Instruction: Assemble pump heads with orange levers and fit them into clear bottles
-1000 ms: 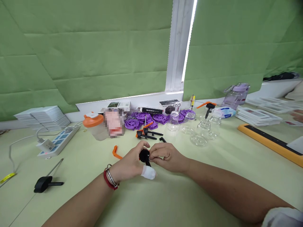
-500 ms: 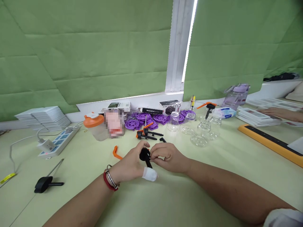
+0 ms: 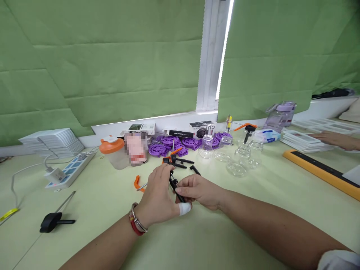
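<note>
Holding a black plastic part [image 3: 176,186] between both hands at table centre.
The left hand [image 3: 159,193] and right hand [image 3: 200,191] are both pinching it; an orange clip [image 3: 137,182] is lying at 10 o'clock, glass jars [image 3: 242,159] at 2 o'clock.

The pale green counter [image 3: 225,232] carried purple discs [image 3: 171,144], clear glass jars [image 3: 239,159], an orange-lidded container [image 3: 114,152], a power strip [image 3: 70,170], stacked white cards [image 3: 52,142], a black pump head [image 3: 52,222] and a lilac bottle [image 3: 279,116].
</note>
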Available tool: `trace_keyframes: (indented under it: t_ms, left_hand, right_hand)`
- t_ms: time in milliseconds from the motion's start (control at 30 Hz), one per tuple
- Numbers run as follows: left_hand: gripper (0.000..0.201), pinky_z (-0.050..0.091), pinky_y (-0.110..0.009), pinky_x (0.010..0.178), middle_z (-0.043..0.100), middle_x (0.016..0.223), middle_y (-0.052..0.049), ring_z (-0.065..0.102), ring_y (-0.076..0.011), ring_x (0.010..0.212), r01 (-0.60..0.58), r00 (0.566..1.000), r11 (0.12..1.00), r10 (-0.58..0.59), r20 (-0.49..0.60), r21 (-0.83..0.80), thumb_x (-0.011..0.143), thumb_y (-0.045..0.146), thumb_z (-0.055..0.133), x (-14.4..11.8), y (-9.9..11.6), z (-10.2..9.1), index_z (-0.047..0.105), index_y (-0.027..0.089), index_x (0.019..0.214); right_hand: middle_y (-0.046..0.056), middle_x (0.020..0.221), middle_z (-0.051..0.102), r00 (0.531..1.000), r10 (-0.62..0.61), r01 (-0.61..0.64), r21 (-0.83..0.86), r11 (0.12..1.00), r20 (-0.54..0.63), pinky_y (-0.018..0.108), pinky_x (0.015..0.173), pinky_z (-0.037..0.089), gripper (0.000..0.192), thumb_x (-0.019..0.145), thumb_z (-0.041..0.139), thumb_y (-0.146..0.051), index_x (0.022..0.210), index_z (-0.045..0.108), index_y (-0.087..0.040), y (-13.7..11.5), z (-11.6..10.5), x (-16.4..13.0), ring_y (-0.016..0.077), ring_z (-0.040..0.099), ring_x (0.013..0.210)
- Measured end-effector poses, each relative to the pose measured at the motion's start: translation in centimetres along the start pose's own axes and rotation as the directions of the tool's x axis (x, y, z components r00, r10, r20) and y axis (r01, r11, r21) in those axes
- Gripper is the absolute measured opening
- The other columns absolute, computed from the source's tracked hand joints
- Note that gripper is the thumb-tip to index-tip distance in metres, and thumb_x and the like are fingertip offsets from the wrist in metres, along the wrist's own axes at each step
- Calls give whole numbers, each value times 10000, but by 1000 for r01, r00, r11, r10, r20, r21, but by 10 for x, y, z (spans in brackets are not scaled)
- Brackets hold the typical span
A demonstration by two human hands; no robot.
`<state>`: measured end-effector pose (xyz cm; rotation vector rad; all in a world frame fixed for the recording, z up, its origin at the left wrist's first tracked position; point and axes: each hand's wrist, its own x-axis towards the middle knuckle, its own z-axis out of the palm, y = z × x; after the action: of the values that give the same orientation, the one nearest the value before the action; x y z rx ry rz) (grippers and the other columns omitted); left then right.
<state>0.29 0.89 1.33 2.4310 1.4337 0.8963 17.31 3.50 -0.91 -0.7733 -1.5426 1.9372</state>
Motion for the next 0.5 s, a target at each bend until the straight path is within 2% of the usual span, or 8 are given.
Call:
trace_keyframes:
  t_ms: [167, 233, 267, 300, 333, 400, 467, 500]
  left_hand:
    - [1042, 290, -516, 1038, 256, 1422, -194, 255, -370, 1319, -62, 996, 995, 67, -67, 77, 530, 500, 754, 3, -11, 5, 196, 189, 1353]
    - [1018, 252, -521, 1060, 187, 1458, -202, 178, -365, 1358, -29, 988, 992, 48, -148, 125, 591, 481, 729, 6, -19, 4, 156, 174, 1374]
    - [965, 239, -521, 1067, 185, 1462, -200, 164, -359, 1365, -1, 980, 988, 31, -194, 152, 633, 462, 706, 8, -23, 3, 161, 170, 1374]
    - [896, 230, -521, 1071, 206, 1457, -196, 165, -351, 1368, 31, 973, 984, 11, -232, 175, 678, 441, 673, 10, -27, 3, 174, 168, 1371]
    - [827, 225, -520, 1074, 237, 1446, -190, 177, -343, 1368, 60, 967, 979, -8, -255, 195, 719, 421, 637, 12, -32, 3, 189, 169, 1367]
    - [725, 230, -518, 1071, 306, 1415, -177, 219, -332, 1356, 105, 968, 969, -47, -248, 224, 766, 383, 583, 13, -41, 7, 219, 174, 1356]
    - [689, 252, -517, 1057, 352, 1389, -170, 272, -329, 1332, 132, 977, 962, -86, -196, 238, 770, 348, 567, 13, -48, 12, 235, 173, 1348]
    - [684, 265, -514, 1049, 367, 1380, -169, 295, -327, 1319, 139, 981, 961, -101, -163, 239, 766, 332, 565, 13, -50, 14, 238, 170, 1344]
  right_hand:
    - [15, 621, 617, 995, -59, 52, -77, 996, -86, 202, 478, 375, 320, 708, 696, -414, 729, 589, -113, -6, -9, 3, 79, 496, 509]
    - [14, 645, 611, 965, -172, 112, -284, 952, -198, 212, 504, 383, 278, 769, 634, -391, 794, 593, -118, -11, -23, 6, 92, 505, 540]
    - [17, 664, 610, 930, -262, 127, -443, 887, -258, 219, 526, 385, 244, 804, 593, -364, 831, 595, -121, -14, -33, 7, 103, 515, 567]
    - [23, 688, 612, 879, -370, 109, -629, 770, -301, 226, 540, 379, 217, 836, 550, -336, 858, 600, -126, -16, -43, 9, 115, 522, 593]
    - [41, 749, 626, 835, -461, 40, -802, 596, -301, 238, 575, 381, 199, 863, 513, -305, 892, 608, -133, -17, -53, 11, 133, 540, 652]
    - [83, 883, 639, 782, -557, -174, -956, 237, -280, 269, 660, 386, 195, 885, 477, -248, 977, 612, -142, -16, -73, 16, 181, 561, 798]
    - [91, 903, 644, 807, -515, -331, -943, 10, -289, 269, 679, 382, 221, 915, 430, -242, 1006, 609, -152, -12, -87, 22, 194, 568, 842]
    - [92, 910, 645, 819, -490, -373, -926, -57, -300, 268, 683, 382, 228, 925, 414, -245, 1004, 608, -155, -9, -91, 25, 197, 571, 856]
